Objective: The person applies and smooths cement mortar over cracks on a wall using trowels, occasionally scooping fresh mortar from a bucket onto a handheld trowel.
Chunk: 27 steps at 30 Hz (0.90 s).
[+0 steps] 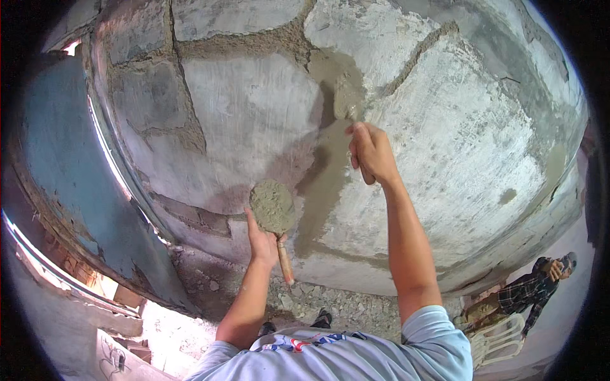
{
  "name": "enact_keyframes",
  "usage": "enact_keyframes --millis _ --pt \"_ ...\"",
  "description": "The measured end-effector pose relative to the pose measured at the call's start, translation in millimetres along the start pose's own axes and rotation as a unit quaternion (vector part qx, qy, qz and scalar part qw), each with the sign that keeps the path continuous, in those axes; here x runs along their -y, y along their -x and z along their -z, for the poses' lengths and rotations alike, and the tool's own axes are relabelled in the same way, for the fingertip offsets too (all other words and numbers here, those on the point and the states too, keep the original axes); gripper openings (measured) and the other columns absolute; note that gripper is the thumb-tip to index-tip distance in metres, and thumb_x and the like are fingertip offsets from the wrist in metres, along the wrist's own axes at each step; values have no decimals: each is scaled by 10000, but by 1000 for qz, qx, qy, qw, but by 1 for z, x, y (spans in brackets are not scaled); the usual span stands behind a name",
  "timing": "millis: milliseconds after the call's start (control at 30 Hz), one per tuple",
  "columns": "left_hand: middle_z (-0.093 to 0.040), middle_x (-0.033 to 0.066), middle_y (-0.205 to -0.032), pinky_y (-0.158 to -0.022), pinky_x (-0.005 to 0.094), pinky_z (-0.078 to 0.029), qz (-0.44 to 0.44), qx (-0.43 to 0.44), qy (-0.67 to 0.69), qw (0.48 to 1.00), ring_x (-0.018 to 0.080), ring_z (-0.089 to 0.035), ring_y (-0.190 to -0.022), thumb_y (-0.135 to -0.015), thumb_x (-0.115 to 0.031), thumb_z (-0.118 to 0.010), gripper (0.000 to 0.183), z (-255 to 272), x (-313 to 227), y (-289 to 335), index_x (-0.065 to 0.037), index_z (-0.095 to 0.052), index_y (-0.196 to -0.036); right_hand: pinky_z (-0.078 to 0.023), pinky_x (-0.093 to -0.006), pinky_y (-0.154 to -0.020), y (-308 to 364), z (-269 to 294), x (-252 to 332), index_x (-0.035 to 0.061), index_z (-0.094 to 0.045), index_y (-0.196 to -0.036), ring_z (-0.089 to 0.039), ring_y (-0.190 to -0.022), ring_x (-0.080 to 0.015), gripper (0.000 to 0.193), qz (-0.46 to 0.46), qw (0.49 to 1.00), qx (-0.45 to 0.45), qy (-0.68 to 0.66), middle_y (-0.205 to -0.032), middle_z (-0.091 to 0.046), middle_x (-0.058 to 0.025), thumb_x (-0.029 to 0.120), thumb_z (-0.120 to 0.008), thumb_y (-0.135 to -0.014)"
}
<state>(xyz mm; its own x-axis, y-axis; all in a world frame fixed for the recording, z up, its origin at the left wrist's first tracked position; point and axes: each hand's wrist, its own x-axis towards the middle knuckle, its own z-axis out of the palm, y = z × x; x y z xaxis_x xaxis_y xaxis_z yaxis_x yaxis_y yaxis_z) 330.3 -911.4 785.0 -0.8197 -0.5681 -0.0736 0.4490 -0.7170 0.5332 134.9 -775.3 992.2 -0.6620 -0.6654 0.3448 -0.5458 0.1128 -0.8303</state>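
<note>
My right hand (375,152) is closed around the handle of a trowel (346,101). Its mortar-smeared blade lies against the strip of wet grey mortar (327,159) on the wall. Lower and to the left, my left hand (262,243) holds up a wooden-handled tool (284,261) carrying a round heap of wet mortar (272,206). That heap hides the tool's blade, so its exact kind does not show. The whitewashed wall (254,120) in front of me has rough open channels, and the wet mortar fills one running down its middle.
A worn blue door or panel (95,171) stands at the left. Rubble (210,279) covers the ground by the wall's foot, close to my shoes (323,319). At the lower right, a person (530,289) is near a white plastic chair (499,340).
</note>
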Motion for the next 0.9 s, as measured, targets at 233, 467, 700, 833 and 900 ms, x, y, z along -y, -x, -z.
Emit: enact_keyframes --millis 233,467,700,833,900 --pt "-622 3 -1326 -683 323 -380 0 -26 -36 999 167 -581 -1035 -953 -818 -354 814 4 0 3 -191 -479 -1458 -431 -323 -445 -38 -54 -12 -38 -628 -991 -511 -454 -139 395 86 993 -72 -47 -590 -511 -30 308 -468 -1094" --pt "-606 4 -1366 -688 324 -383 -17 -43 -46 998 166 -584 -1068 -973 -795 -347 791 16 -7 9 -191 -473 -1468 -415 -323 -448 -25 -50 17 -9 -649 -986 -487 -456 -133 388 42 996 -50 56 -618 -549 -34 327 -481 -1086" --pt "-586 7 -1392 -612 296 -363 -16 3 -46 999 160 -570 -1099 -968 -804 -331 827 11 4 -2 -185 -439 -1506 -531 -460 -700 -56 -38 18 -60 -677 -972 -673 -667 -393 466 53 983 -98 148 -756 -677 -248 353 -484 -1070" --pt "-603 15 -1370 -598 292 -372 -9 -57 -45 997 153 -583 -1039 -976 -792 -326 811 11 -5 3 -179 -461 -1490 -480 -398 -540 -23 -48 14 -49 -685 -994 -567 -465 -240 439 -27 997 -8 73 -643 -618 -149 334 -483 -1071" --pt "-624 10 -1347 -603 294 -392 -3 -96 -45 994 148 -601 -1018 -986 -778 -325 777 17 -9 11 -191 -489 -1467 -452 -377 -497 -2 -44 1 -44 -683 -991 -516 -421 -190 433 -66 997 23 43 -605 -584 -108 328 -477 -1074"
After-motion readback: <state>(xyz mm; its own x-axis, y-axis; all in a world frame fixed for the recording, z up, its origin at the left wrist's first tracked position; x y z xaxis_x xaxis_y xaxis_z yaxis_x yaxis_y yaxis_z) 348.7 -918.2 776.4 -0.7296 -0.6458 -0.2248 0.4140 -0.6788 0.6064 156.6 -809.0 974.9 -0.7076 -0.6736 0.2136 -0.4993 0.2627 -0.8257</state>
